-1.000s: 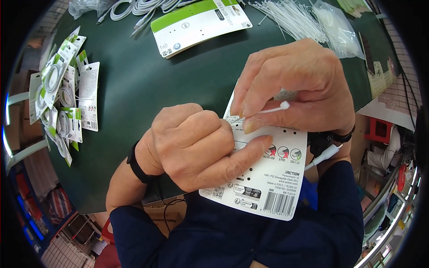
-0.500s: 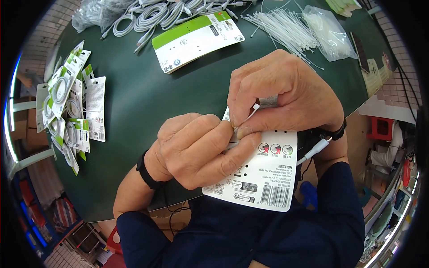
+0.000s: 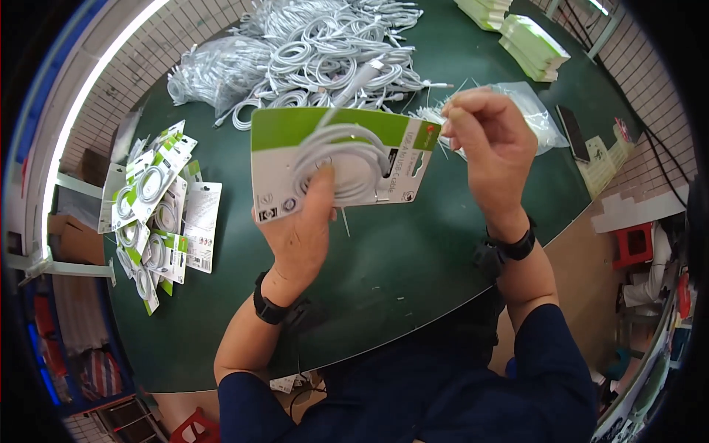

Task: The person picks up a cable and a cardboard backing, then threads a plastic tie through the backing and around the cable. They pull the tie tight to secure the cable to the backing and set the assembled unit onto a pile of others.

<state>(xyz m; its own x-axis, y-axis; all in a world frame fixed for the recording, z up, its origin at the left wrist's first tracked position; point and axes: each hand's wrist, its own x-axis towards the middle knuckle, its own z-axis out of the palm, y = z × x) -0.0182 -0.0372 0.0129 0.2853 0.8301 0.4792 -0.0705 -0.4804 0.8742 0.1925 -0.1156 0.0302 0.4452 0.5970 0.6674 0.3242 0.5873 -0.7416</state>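
Note:
My left hand (image 3: 297, 244) grips a white-and-green packaging card (image 3: 267, 164), its front face up, with the thumb pressed on a coiled white USB cable (image 3: 356, 140). One plug of the cable (image 3: 362, 77) stands up past the card's far edge. Below the card pokes a thin white cable tie tail (image 3: 346, 221). Just off the card's right end is my right hand (image 3: 491, 140), raised with thumb and fingertips pinched together; whatever they hold, if anything, is too small to make out.
Coiled white cables (image 3: 310, 44) are heaped at the far side. At left lie several carded cables (image 3: 151, 214) in a pile. Loose cable ties and a clear bag (image 3: 535, 118) are behind my right hand, near a dark phone (image 3: 572, 133). Stacked cards (image 3: 533, 48) stand at far right.
The card has turned from its printed back to its front with the coil and moved away from my body. My right hand has left the card and moved to its right.

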